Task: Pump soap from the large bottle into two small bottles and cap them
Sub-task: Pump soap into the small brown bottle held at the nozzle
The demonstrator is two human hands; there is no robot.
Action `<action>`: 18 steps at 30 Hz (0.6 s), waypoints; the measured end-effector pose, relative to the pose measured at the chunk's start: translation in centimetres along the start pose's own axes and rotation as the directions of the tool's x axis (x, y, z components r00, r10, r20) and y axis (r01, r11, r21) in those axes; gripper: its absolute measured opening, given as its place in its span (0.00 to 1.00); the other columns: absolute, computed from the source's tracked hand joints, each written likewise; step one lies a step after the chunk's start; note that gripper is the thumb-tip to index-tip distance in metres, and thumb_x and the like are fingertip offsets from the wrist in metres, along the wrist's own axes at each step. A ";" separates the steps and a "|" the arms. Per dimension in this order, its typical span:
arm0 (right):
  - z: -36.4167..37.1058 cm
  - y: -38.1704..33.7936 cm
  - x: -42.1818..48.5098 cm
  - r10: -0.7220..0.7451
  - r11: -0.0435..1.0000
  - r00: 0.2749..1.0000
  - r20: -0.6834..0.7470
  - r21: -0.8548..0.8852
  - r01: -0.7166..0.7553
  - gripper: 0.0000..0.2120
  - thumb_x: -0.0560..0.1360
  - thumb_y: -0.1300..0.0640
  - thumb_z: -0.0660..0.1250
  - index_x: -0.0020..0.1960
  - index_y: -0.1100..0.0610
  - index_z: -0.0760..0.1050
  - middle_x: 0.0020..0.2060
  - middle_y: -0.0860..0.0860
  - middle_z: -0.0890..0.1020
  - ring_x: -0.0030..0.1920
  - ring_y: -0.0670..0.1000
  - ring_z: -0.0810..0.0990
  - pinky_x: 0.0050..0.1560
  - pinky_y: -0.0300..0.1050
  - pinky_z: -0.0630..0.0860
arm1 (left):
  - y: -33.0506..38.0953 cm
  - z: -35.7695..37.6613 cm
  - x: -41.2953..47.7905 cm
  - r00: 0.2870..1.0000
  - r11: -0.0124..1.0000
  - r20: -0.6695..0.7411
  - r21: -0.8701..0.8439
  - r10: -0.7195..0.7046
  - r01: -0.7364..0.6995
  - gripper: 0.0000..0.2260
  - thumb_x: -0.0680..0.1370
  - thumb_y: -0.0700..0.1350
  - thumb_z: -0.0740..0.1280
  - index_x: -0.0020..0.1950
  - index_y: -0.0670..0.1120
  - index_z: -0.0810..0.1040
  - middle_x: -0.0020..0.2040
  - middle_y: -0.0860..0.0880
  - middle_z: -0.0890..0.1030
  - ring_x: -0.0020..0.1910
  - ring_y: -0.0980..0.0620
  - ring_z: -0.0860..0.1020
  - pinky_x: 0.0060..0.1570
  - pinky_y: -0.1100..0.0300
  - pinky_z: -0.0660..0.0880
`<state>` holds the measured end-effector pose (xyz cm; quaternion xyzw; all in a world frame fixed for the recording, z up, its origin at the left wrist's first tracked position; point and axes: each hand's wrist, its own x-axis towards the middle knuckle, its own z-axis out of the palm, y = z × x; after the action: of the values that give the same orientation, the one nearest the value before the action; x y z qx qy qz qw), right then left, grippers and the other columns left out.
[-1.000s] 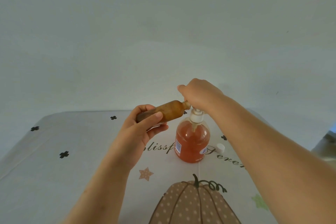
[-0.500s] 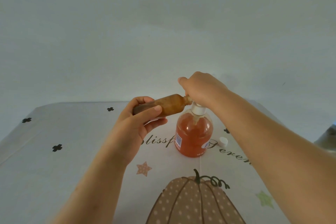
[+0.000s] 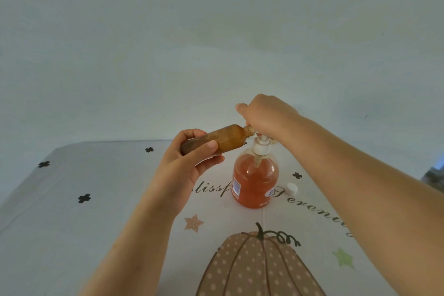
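A small amber bottle (image 3: 216,140) is held in the air, lying almost on its side. Its long axis runs left to right and its open neck points right, tipped slightly up, meeting the nozzle of the white pump head (image 3: 262,145). The left hand (image 3: 189,163) grips the bottle's base end, thumb in front and fingers wrapped behind. The right hand (image 3: 266,115) is the nearer one to the pump: it sits on top of it, knuckles up, fingers curled down over it, though the fingertips are hidden. Below stands the large bottle (image 3: 255,180), upright on the tablecloth (image 3: 96,199), roughly half to two-thirds full of orange soap. A white cap (image 3: 292,188) lies just to its right, apart from it. No second small bottle is visible. There is open cloth to the left and towards the viewer, where a pumpkin print (image 3: 259,269) sits.
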<state>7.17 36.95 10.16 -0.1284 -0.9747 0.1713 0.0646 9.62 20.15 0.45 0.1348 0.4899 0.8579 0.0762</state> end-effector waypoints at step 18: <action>1.1 0.0 -0.1 -0.018 0.997 0.999 0.031 -0.072 0.020 0.15 0.80 0.56 0.52 0.37 0.57 0.69 0.35 0.52 0.76 0.33 0.51 0.71 0.34 0.42 0.64 | -0.3 -0.5 0.5 0.999 0.999 -0.032 0.028 -0.032 0.033 0.14 0.68 0.39 0.73 0.51 0.41 0.76 0.50 0.41 0.82 0.47 0.44 0.84 0.50 0.54 0.81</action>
<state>7.07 36.61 9.16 -0.1186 -0.9823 0.1370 0.0466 8.97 19.98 0.01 0.1143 0.5053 0.8516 0.0803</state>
